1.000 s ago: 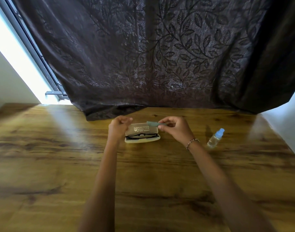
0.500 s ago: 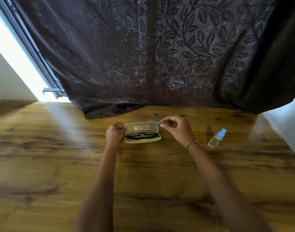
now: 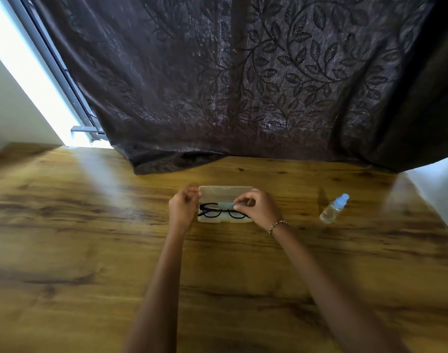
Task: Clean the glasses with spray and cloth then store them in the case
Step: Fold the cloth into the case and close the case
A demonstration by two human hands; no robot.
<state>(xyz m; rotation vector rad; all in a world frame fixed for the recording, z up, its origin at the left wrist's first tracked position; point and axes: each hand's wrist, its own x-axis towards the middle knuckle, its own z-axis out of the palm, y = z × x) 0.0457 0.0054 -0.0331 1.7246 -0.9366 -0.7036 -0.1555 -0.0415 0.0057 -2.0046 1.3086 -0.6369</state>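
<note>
The right hand (image 3: 258, 208) pinched the rolled cloth (image 3: 226, 205) – long axis left-right – just above the glasses (image 3: 221, 212) in the open case (image 3: 225, 193).

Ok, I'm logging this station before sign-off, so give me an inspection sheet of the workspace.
Surface: wooden table, bare wood around the job.
Job's things: glasses lying in the open case; folded cloth over them; spray bottle apart, to the right.
Clutter: nothing seen.
Grippers: left hand at the case's left end; right hand pinching the cloth.
Cables: nothing seen.
Surroundings: dark leaf-patterned curtain, bright window at left.
</note>
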